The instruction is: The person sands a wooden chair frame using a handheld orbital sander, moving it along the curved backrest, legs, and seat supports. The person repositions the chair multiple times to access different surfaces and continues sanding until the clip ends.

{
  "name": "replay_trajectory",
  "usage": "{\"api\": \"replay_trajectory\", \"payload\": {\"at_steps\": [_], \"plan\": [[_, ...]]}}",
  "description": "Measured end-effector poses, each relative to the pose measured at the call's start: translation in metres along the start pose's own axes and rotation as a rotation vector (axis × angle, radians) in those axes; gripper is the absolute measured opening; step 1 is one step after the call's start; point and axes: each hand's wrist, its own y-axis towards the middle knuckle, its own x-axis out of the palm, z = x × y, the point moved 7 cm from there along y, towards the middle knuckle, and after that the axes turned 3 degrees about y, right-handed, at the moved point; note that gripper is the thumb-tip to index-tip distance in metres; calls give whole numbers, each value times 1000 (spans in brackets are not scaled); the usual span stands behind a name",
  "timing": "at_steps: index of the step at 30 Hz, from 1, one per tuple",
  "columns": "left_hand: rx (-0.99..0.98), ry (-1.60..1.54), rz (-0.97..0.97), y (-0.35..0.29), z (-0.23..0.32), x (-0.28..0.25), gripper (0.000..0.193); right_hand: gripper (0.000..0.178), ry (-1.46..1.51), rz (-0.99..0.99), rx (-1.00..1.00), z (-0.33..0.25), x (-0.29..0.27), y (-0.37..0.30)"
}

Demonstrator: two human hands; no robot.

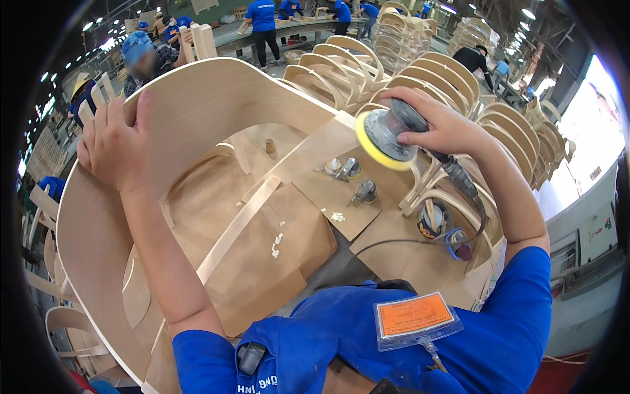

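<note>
The curved, pale wooden chair shell could be tipped if pushed while poorly braced, and its edge gouged if the round grey sander with a yellow pad were tilted. The shell's rim is covered by the slightly spread left hand; whether it is gripped cannot be told. Near the shell's opposite end, the sander is clasped by the curled right hand. Beyond, pale bentwood frames are stacked.

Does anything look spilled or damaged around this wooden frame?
Yes: small pale scraps lie scattered on the brown covering, more near a grey tool. They look like stray litter, though I can't tell what they are. The wooden frame shows no obvious damage.
</note>
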Motion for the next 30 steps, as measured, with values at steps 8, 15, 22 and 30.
{"api": "replay_trajectory", "payload": {"at_steps": [8,15,22,30], "plan": [[19,8,27,0,4,-3,41,66,-16,-31,5,1,5,8],[14,-17,59,-1,1,-2,40,66,-33,-74,-20,0,1,15],[16,13,56,-2,5,-8,40,66,-59,-97,62,1,6,27],[4,14,12,-1,2,-3,41,65,-54,-104,5,-8,3,27]]}}
